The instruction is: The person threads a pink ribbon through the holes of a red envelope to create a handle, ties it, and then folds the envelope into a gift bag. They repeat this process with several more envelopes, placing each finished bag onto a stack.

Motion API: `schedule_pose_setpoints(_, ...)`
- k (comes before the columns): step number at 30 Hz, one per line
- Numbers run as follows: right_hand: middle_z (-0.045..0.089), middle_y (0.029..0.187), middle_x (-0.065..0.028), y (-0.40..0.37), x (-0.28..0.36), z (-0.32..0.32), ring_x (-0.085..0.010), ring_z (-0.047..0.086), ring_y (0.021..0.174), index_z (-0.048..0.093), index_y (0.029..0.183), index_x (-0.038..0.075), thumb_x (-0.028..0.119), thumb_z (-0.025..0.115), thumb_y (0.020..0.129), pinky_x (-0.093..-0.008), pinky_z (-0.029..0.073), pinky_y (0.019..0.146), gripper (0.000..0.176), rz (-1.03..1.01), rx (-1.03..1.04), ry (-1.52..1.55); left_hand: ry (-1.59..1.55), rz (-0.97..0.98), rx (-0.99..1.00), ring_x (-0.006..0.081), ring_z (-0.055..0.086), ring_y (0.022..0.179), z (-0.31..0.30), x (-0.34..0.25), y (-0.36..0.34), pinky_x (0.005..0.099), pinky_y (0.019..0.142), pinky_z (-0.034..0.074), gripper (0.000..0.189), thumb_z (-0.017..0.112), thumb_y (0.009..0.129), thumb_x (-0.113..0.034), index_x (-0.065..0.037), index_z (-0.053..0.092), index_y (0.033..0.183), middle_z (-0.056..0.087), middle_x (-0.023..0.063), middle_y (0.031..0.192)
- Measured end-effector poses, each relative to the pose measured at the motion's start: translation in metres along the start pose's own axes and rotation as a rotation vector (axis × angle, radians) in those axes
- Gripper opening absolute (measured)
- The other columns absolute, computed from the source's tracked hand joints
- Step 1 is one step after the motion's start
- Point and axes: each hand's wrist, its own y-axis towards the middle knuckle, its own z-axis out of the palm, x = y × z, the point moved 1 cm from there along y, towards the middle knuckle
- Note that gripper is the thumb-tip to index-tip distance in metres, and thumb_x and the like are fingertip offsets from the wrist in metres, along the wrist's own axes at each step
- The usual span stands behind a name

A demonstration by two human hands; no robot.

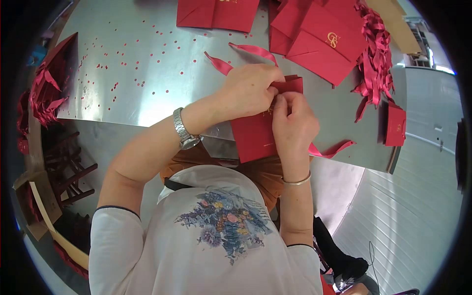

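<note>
A red paper bag [254, 135] with gold print lies at the table's front edge, partly over my lap. My left hand [250, 91] is closed at its upper part, thumb and fingers pinched together. Red ribbon [219, 64] sticks out beyond that hand in two loose ends. My right hand [296, 120] pinches at the same spot, its fingertips nearly touching the left ones. Another ribbon end [334, 149] trails out beside my right wrist. The fingers hide just what is pinched; it appears to be ribbon at the bag.
More red bags [324, 42] are piled at the back, with another bag [219, 14] beside them. A heap of red ribbons [374, 59] lies right of the pile. Small red paper dots [137, 61] are scattered over the metal table [162, 105]. Ribboned bags [51, 81] stand at the left edge.
</note>
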Motion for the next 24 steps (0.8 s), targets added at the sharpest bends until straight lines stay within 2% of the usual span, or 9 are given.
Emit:
schedule_pose_setpoints(2,0.064,0.067,-0.0069,-0.004,-0.002,0.001,-0.026,0.062,0.057,0.063,0.081,0.009,0.015,0.067,0.083,-0.0368,0.048,0.052,0.008,-0.015,0.025,-0.012,-0.022,-0.058,0.075,0.035,0.064,0.088,-0.002,0.0,0.001,0.0468,0.074,0.05,0.019,0.057,0.082,-0.013,-0.004,0.066,0.097,0.067,0.0158,0.092)
schedule_pose_setpoints(3,0.064,0.068,-0.007,-0.005,-0.003,0.002,-0.0256,0.063,0.058,0.063,0.081,0.008,0.015,0.068,0.084,-0.0362,0.049,0.053,0.008,0.04,0.02,0.062,-0.022,-0.058,0.074,0.035,0.064,0.088,-0.004,0.001,0.004,0.0468,0.074,0.05,0.019,0.057,0.082,-0.013,-0.004,0.066,0.097,0.067,0.0158,0.092)
schedule_pose_setpoints(6,0.065,0.071,-0.0072,-0.007,-0.004,0.002,-0.0246,0.063,0.059,0.064,0.083,0.007,0.014,0.068,0.084,-0.0349,0.05,0.055,0.008,0.122,0.022,0.173,-0.03,-0.057,0.138,0.0351,0.064,0.089,-0.006,0.0,0.005,0.0461,0.076,0.05,0.02,0.058,0.082,-0.014,-0.003,0.066,0.097,0.067,0.0163,0.092)
schedule_pose_setpoints(8,0.066,0.072,-0.0074,-0.006,-0.005,0.001,-0.0241,0.064,0.06,0.064,0.083,0.006,0.014,0.069,0.084,-0.0343,0.05,0.056,0.009,0.142,0.019,0.211,0.001,-0.076,0.126,0.0337,0.062,0.088,-0.007,-0.002,0.007,0.0416,0.075,0.048,0.016,0.061,0.082,-0.01,0.0,0.065,0.095,0.065,0.0168,0.089)
schedule_pose_setpoints(15,0.066,0.073,-0.0083,-0.007,-0.005,0.002,-0.0228,0.063,0.06,0.065,0.084,0.005,0.013,0.069,0.085,-0.0337,0.05,0.057,0.009,0.194,-0.022,0.262,-0.033,-0.078,0.158,0.0329,0.062,0.088,-0.012,-0.003,0.011,0.0411,0.076,0.048,0.018,0.063,0.082,-0.011,0.001,0.065,0.095,0.065,0.0165,0.091)
schedule_pose_setpoints(17,0.066,0.073,-0.0083,-0.007,-0.004,0.002,-0.0228,0.063,0.06,0.065,0.084,0.005,0.013,0.069,0.085,-0.0337,0.05,0.057,0.009,0.202,-0.025,0.269,0.002,-0.073,0.203,0.0352,0.062,0.097,-0.015,-0.004,0.012,0.0443,0.081,0.049,0.023,0.062,0.082,-0.015,-0.001,0.067,0.1,0.067,0.0186,0.096)
schedule_pose_setpoints(24,0.066,0.073,-0.0085,-0.007,-0.003,0.001,-0.023,0.064,0.061,0.065,0.084,0.005,0.014,0.069,0.085,-0.0339,0.05,0.058,0.01,0.216,-0.014,0.259,0.0,-0.031,0.213,0.0356,0.062,0.097,-0.009,0.006,0.011,0.0442,0.083,0.049,0.027,0.059,0.084,-0.014,-0.003,0.064,0.108,0.066,0.0192,0.101)
